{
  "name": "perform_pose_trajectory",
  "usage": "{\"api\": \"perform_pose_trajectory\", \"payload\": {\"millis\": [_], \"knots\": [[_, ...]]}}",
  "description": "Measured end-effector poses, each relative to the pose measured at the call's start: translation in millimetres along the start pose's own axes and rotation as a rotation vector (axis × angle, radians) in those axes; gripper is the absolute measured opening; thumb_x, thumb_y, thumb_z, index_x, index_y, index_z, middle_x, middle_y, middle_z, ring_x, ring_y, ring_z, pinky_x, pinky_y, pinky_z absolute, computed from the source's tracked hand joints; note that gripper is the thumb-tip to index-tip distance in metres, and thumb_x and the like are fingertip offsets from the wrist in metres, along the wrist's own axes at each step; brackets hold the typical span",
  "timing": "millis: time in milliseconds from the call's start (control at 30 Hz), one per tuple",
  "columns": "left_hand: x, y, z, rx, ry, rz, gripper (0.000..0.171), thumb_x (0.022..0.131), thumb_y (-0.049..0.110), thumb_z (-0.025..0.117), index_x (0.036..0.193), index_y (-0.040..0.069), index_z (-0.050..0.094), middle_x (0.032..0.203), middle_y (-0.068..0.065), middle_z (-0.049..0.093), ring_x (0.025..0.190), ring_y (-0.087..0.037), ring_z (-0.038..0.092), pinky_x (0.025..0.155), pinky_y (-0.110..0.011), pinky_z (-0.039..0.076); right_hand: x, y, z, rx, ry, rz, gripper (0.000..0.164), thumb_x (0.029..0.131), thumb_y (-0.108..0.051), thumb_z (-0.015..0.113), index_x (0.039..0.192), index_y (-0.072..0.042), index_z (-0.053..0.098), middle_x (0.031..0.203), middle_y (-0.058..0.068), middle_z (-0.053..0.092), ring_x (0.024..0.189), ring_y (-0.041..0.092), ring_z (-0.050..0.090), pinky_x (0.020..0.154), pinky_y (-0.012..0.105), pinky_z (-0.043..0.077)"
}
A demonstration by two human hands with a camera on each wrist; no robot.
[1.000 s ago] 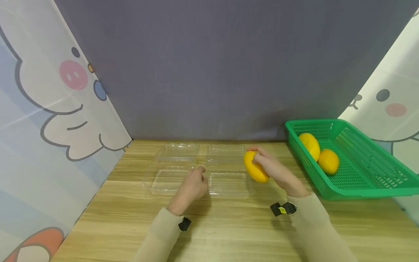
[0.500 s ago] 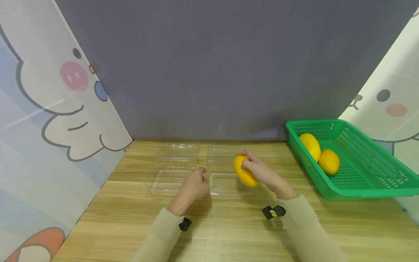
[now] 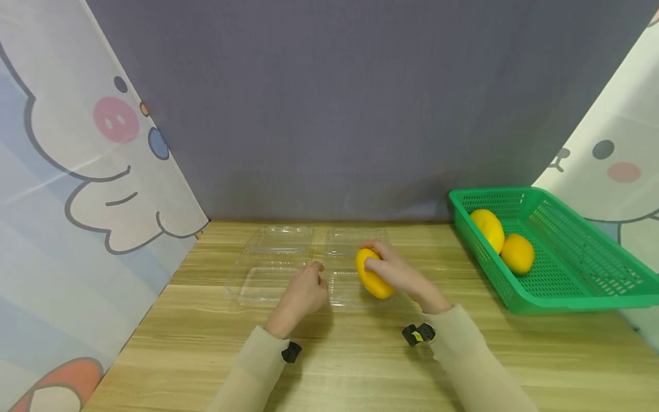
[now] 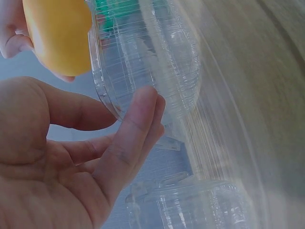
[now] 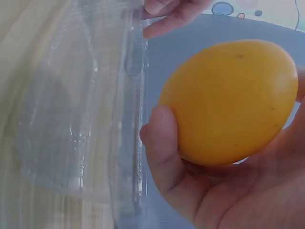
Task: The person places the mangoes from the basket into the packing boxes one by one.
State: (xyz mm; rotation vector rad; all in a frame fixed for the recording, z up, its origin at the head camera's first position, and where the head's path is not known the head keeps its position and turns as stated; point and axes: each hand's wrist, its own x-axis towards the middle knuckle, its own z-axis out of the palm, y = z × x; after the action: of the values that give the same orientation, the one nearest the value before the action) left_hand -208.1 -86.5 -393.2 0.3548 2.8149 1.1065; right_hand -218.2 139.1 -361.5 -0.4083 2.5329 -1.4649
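Observation:
My right hand point(image 3: 399, 274) grips a yellow-orange mango point(image 3: 373, 276) with small dark specks, thumb on one side and fingers round the other. The mango hangs over the right-hand clear plastic container point(image 3: 342, 296), whose lid point(image 3: 349, 243) lies folded back behind it. My left hand point(image 3: 305, 290) pinches the near left rim of that container. In the left wrist view, the thumb and a forefinger meet at the rim point(image 4: 97, 86). The right wrist view shows the mango point(image 5: 228, 102) beside the container wall point(image 5: 128, 143), fingers of the left hand at the far end.
A second clear container point(image 3: 268, 284) with its lid open stands to the left. At the right is a green plastic basket point(image 3: 582, 305), with two yellow fruits point(image 3: 517, 254) inside. A grey panel point(image 3: 329, 114) closes off the back of the wooden table point(image 3: 350, 366).
My right hand has carried the mango left and slightly down, from the container's right edge to over its middle. My left hand has stayed in place.

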Motion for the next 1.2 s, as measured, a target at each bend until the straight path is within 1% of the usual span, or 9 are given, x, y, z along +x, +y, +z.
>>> {"api": "perform_pose_trajectory", "payload": {"millis": [200, 333, 467, 567, 633, 800, 867, 1000, 1200], "knots": [[-0.1, 0.6, -0.6, 0.0, -0.001, -0.012, 0.043, 0.097, 0.003, 0.052, 0.137, -0.012, 0.051, 0.09, -0.012, 0.065, 0.047, -0.009, 0.039, 0.043, -0.022, 0.037, 4.7, 0.8, 7.3, -0.029, -0.001, 0.003, 0.051, 0.094, -0.021, 0.053, 0.143, -0.009, 0.051, 0.118, 0.013, 0.056, 0.09, 0.025, 0.056, 0.074, 0.035, 0.046], [-0.5, 0.9, -0.7, -0.002, 0.002, -0.022, 0.043, 0.098, 0.003, 0.051, 0.138, -0.012, 0.05, 0.082, -0.011, 0.063, 0.046, -0.009, 0.038, 0.041, -0.022, 0.034, 7.7, 0.7, 12.7, -0.073, -0.002, 0.002, 0.052, 0.093, -0.022, 0.054, 0.144, -0.01, 0.052, 0.117, 0.012, 0.06, 0.089, 0.025, 0.057, 0.073, 0.037, 0.047], [-1.3, 1.4, 0.4, 0.013, 0.005, -0.041, 0.043, 0.097, 0.004, 0.052, 0.137, -0.01, 0.052, 0.083, -0.011, 0.062, 0.049, -0.011, 0.041, 0.045, -0.025, 0.038, 9.9, 2.1, 19.0, -0.124, -0.007, 0.004, 0.054, 0.091, -0.023, 0.056, 0.144, -0.011, 0.053, 0.116, 0.011, 0.062, 0.087, 0.024, 0.057, 0.071, 0.037, 0.047], [-1.6, 1.1, 1.4, 0.02, 0.005, -0.051, 0.043, 0.097, 0.004, 0.052, 0.137, -0.009, 0.052, 0.089, -0.012, 0.062, 0.052, -0.012, 0.044, 0.048, -0.026, 0.041, 12.0, 2.5, 23.2, -0.15, -0.008, 0.005, 0.055, 0.091, -0.023, 0.057, 0.145, -0.012, 0.054, 0.118, 0.01, 0.062, 0.087, 0.023, 0.057, 0.071, 0.036, 0.047], [-1.3, 0.7, 1.4, 0.014, 0.003, -0.046, 0.043, 0.097, 0.003, 0.051, 0.137, -0.01, 0.052, 0.088, -0.013, 0.063, 0.05, -0.011, 0.043, 0.046, -0.025, 0.039, 13.8, 2.5, 25.6, -0.159, -0.01, 0.001, 0.055, 0.091, -0.023, 0.057, 0.145, -0.013, 0.054, 0.117, 0.009, 0.062, 0.087, 0.023, 0.057, 0.071, 0.036, 0.047], [-1.0, 0.2, 0.0, 0.006, -0.001, -0.028, 0.042, 0.098, 0.003, 0.05, 0.138, -0.012, 0.051, 0.079, -0.01, 0.061, 0.047, -0.01, 0.04, 0.043, -0.023, 0.035, 18.3, 2.1, 30.3, -0.158, -0.023, 0.008, 0.057, 0.09, -0.023, 0.059, 0.146, -0.014, 0.054, 0.115, 0.009, 0.062, 0.084, 0.023, 0.057, 0.068, 0.035, 0.047], [-1.1, -0.2, 0.1, 0.012, 0.001, -0.029, 0.042, 0.098, 0.003, 0.051, 0.137, -0.011, 0.051, 0.081, -0.011, 0.062, 0.048, -0.011, 0.041, 0.044, -0.024, 0.037, 19.6, 2.5, 31.9, -0.155, -0.033, 0.016, 0.058, 0.089, -0.023, 0.06, 0.146, -0.014, 0.053, 0.115, 0.009, 0.062, 0.084, 0.023, 0.057, 0.067, 0.035, 0.047], [-0.5, -0.4, 0.4, 0.019, 0.009, -0.02, 0.041, 0.097, 0.003, 0.052, 0.135, -0.011, 0.053, 0.094, -0.017, 0.066, 0.051, -0.012, 0.044, 0.046, -0.025, 0.04, 22.0, 2.3, 33.7, -0.164, -0.04, 0.023, 0.058, 0.09, -0.022, 0.06, 0.147, -0.014, 0.052, 0.113, 0.009, 0.062, 0.083, 0.023, 0.057, 0.066, 0.035, 0.048], [1.8, 0.5, -0.4, 0.013, 0.007, -0.012, 0.041, 0.097, 0.003, 0.053, 0.135, -0.011, 0.053, 0.099, -0.019, 0.067, 0.052, -0.013, 0.046, 0.047, -0.025, 0.042, 26.2, -0.6, 34.9, -0.189, -0.049, 0.026, 0.059, 0.09, -0.019, 0.062, 0.148, -0.014, 0.051, 0.112, 0.009, 0.062, 0.083, 0.023, 0.057, 0.066, 0.035, 0.048]]}}
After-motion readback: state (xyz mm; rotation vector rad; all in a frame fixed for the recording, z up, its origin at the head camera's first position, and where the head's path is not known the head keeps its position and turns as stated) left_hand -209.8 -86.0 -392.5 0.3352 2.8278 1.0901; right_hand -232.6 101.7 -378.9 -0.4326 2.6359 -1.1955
